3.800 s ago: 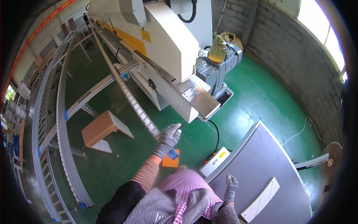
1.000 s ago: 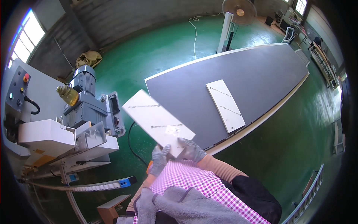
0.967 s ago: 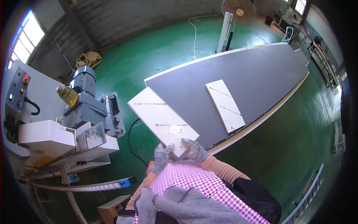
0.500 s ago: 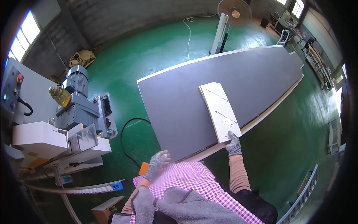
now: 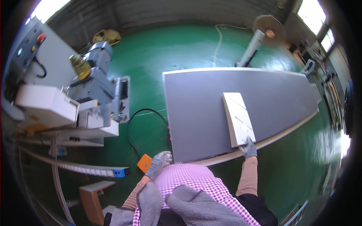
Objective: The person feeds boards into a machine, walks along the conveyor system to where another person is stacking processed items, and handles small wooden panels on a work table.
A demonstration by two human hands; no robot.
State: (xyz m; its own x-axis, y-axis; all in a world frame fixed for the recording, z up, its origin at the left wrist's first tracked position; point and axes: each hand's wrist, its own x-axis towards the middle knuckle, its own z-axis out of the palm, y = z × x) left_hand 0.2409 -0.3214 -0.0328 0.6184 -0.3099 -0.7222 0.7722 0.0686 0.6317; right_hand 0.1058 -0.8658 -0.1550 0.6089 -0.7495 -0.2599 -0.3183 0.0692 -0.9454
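Note:
Two stacked white boards [image 5: 239, 113] lie on the large grey tabletop [image 5: 196, 109], the upper one nearly covering the lower. My gloved right hand [image 5: 248, 148] grips their near end at the table's front edge, thumb on top. My gloved left hand [image 5: 160, 162] is beside the near left corner of the tabletop, just in front of the checked apron [image 5: 188, 173], fingers loosely bent and holding nothing.
At left stand a machine with motor [image 5: 90, 88], control panel [image 5: 28, 51] and rail [image 5: 86, 165]. An orange box [image 5: 144, 162] and cable lie on the green floor. A fan [image 5: 269, 32] stands beyond the tabletop; a brown panel piece [image 5: 90, 203] sits lower left.
Since one second ago the board from both hands has come down onto the other. My left hand has let go and moved left; my right still grips it. The view has shifted.

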